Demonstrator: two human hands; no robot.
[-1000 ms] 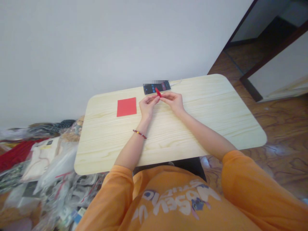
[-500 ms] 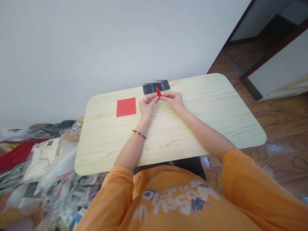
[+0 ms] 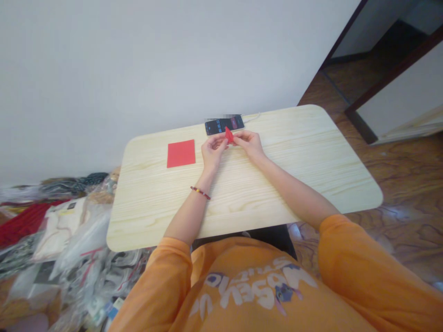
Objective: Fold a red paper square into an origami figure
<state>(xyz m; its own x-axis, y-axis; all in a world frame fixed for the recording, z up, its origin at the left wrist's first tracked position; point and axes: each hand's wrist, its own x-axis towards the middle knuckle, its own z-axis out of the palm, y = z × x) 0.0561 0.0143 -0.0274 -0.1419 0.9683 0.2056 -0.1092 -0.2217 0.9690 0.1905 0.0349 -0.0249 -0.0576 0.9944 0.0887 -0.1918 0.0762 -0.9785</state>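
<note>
A small folded piece of red paper is pinched between both hands near the table's back edge. My left hand grips its left side with thumb and fingers closed. From the right, my right hand pinches the other side. The paper comes to a point at its top; its lower part is partly hidden by the fingertips. To the left of my left hand, a flat square of red paper lies on the table. Just behind the hands is a phone with its screen lit.
The pale wood-grain table has rounded corners and stands against a white wall. A white cable runs from the phone. Plastic-wrapped clothes are heaped at the left. Wooden floor shows on the right.
The folded red paper has turned and spread, showing a broader flat face where narrow edges showed before. Both hands have shifted only slightly and keep their hold.
</note>
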